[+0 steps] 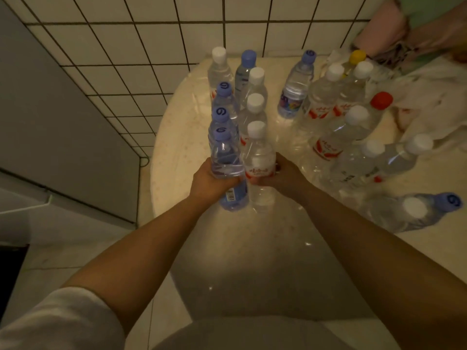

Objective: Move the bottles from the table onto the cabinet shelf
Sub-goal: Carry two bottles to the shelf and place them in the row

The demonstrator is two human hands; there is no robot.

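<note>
While both arms reach over the glossy round table (177,152), the left hand (211,181) curls round a ribbed blue-capped bottle (227,157) and the right hand (284,176) grips a clear white-capped bottle (259,157), side by side among other plastic bottles (326,97).

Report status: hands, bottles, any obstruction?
Left hand grips blue-capped bottle. Right hand grips white-capped bottle. Both at the table's near edge. More bottles crowd behind; cabinet shelf out of view.
</note>
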